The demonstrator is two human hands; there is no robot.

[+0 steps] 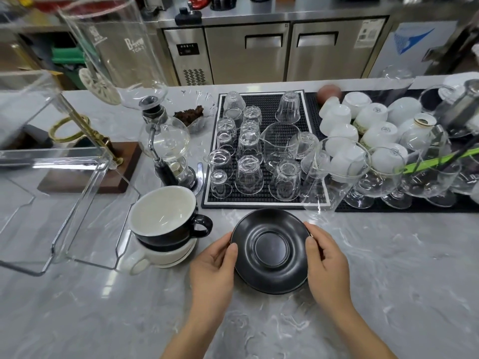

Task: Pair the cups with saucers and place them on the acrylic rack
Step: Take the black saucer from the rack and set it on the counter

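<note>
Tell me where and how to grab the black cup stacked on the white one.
Take the black cup by its loop handle, coming from the right. The handle juts out on that side, toward the black saucer, with open counter around it. The acrylic rack stands close on the cup's left. Lift straight up, probably, since it sits nested in the white cup below.

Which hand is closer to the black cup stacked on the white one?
Left. The left hand grips the black saucer's left rim, just right of the black cup; the right hand grips the far rim.
</note>
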